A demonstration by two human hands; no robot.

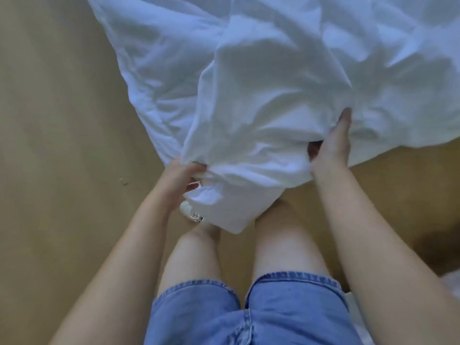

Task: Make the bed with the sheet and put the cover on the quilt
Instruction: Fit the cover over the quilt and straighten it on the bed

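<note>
The white bedding (261, 83) lies crumpled on the tan floor (62, 120), spreading from your knees to the top and right edges of the view. Whether it is the quilt, the cover or both cannot be told. Its near edge is lifted off the floor and one corner hangs down in front of your legs.

Your left hand (183, 174) grips a bunched fold of that near edge, fingers curled tight round the cloth. Your right hand (332, 148) holds the edge further right: the thumb lies straight along the top of the fabric and the fingers go under the fold, mostly hidden, so the cloth sits between them.

A white shoe (190, 210) shows just below the left hand, partly covered by the hanging corner. You wear denim shorts (286, 307). A dark patch (435, 245) marks the floor at right.
</note>
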